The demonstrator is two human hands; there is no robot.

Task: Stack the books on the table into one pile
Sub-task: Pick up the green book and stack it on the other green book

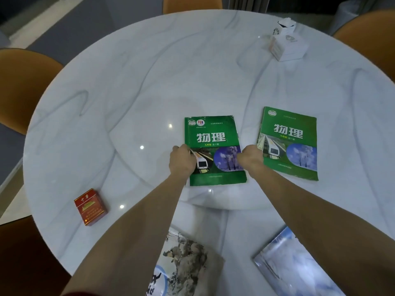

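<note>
A green textbook (211,133) lies flat in the middle of the round marble table (128,92). My left hand (181,160) grips its left edge and my right hand (251,158) grips its right edge. A second green textbook (290,133) of the same kind lies to the right, apart from the first. Close to me, a book with an ink-painting cover (188,259) lies under my left forearm. A bluish-white book (284,265) at the bottom right is partly hidden by my right forearm.
A red cigarette pack (90,207) stands near the table's left edge. A white tissue box (287,42) sits at the far right. Orange-brown chairs (23,86) ring the table at the left, back and right.
</note>
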